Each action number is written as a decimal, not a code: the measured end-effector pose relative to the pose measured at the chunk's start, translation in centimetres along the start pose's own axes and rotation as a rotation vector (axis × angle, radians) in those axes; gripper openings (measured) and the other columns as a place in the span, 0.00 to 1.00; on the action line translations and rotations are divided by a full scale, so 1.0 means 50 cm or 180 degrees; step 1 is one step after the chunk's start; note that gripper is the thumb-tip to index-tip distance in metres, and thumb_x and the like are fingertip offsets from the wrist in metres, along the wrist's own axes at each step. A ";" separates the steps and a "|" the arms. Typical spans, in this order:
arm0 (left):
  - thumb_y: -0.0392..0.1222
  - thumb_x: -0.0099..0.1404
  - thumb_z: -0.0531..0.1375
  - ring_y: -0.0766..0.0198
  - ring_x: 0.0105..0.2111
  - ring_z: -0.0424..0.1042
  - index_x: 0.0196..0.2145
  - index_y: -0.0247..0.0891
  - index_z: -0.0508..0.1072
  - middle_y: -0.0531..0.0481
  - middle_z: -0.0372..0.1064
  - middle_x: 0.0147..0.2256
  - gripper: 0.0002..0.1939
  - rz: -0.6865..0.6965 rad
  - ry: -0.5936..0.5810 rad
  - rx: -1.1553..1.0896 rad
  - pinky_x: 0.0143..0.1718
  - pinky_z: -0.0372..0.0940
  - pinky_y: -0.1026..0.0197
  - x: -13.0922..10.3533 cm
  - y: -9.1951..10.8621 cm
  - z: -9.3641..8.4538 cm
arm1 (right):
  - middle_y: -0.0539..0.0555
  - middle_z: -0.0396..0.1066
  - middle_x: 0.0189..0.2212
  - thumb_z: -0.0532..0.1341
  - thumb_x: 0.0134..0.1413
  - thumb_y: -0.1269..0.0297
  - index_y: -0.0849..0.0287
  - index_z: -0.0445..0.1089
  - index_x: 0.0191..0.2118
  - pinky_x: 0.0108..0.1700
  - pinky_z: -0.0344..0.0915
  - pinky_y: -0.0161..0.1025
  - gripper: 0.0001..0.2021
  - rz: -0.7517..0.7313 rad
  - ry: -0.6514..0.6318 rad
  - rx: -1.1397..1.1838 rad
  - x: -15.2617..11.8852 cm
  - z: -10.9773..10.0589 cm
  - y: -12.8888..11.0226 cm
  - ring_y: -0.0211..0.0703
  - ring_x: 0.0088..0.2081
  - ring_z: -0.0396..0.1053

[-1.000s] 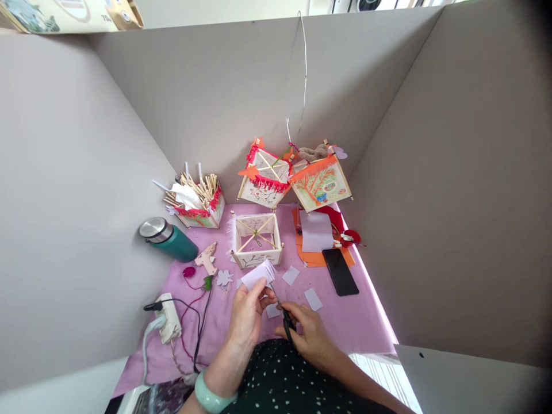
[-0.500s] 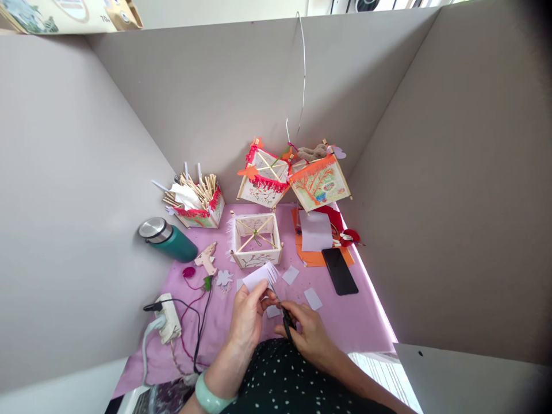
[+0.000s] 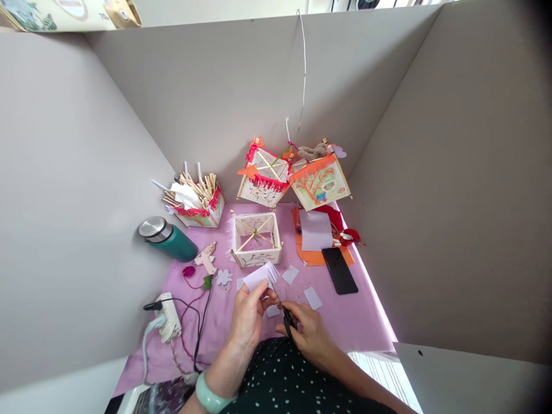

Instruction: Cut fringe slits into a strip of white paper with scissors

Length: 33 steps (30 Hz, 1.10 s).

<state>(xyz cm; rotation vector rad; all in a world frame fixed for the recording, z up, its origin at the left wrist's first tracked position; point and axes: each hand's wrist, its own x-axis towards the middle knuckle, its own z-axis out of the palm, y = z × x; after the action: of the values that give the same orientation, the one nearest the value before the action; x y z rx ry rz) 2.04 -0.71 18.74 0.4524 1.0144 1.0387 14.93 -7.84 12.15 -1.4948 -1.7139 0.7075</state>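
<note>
Paper (image 3: 256, 278) sits pinched between thumb and fingers of the left hand (image 3: 250, 310), just in front of the white box (image 3: 257, 257) and over the pink cloth (image 3: 357, 322). Several slits run into its right side, leaving narrow strips that fan apart a little. Scissors (image 3: 288, 323) are in the grasp of the right hand (image 3: 307, 330), fingers closed round the black handles, blades pointing up at the paper's slit side — how far apart the blades stand, I cannot tell. A pale green bangle (image 3: 210, 397) circles the left wrist.

Small paper pieces lie about the hands: one (image 3: 290, 274) near the box, another (image 3: 313, 298) above the right hand. Left of the paper are a flower cutout (image 3: 224, 278) and a glue gun (image 3: 206, 257), with a tilted teal bottle (image 3: 179, 244) beyond them. On the right, a phone (image 3: 340, 271) lies by a lilac sheet (image 3: 316, 233), which covers part of some orange paper (image 3: 305, 256). Two decorated boxes, one red-fringed (image 3: 265, 192) and one orange-edged (image 3: 319, 184), tilt side by side at the back — below a wire (image 3: 304, 63).
</note>
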 end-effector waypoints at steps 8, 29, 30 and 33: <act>0.41 0.49 0.70 0.67 0.22 0.69 0.32 0.33 0.72 0.52 0.70 0.21 0.15 -0.0073 -0.0019 0.0075 0.26 0.67 0.64 0.000 -0.013 -0.008 | 0.54 0.73 0.28 0.60 0.60 0.56 0.62 0.72 0.47 0.33 0.62 0.38 0.16 0.0108 -0.0063 0.0054 0.002 -0.004 -0.008 0.43 0.29 0.67; 0.43 0.51 0.69 0.66 0.24 0.69 0.33 0.33 0.72 0.53 0.70 0.22 0.15 0.0054 0.0042 0.0308 0.29 0.67 0.62 -0.001 -0.023 -0.014 | 0.54 0.73 0.27 0.60 0.60 0.56 0.61 0.72 0.48 0.33 0.62 0.38 0.15 0.0105 0.0034 -0.0044 0.000 -0.004 -0.007 0.43 0.29 0.68; 0.43 0.51 0.69 0.66 0.24 0.69 0.33 0.33 0.72 0.53 0.70 0.22 0.15 0.0053 0.0042 0.0305 0.29 0.67 0.62 -0.001 -0.023 -0.014 | 0.54 0.73 0.27 0.59 0.61 0.56 0.61 0.72 0.48 0.33 0.62 0.37 0.15 0.0100 0.0037 -0.0051 0.000 -0.005 -0.006 0.43 0.29 0.68; 0.43 0.52 0.69 0.66 0.24 0.69 0.33 0.33 0.73 0.53 0.70 0.22 0.14 0.0046 0.0054 0.0308 0.29 0.67 0.62 -0.001 -0.022 -0.014 | 0.54 0.73 0.27 0.59 0.61 0.57 0.62 0.72 0.47 0.33 0.63 0.37 0.15 0.0098 0.0025 -0.0044 0.000 -0.005 -0.006 0.44 0.29 0.68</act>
<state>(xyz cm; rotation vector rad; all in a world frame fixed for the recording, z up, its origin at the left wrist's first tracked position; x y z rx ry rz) 1.97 -1.38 17.61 0.5313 1.0812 1.0108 14.93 -7.92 12.54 -1.5343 -1.6965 0.7061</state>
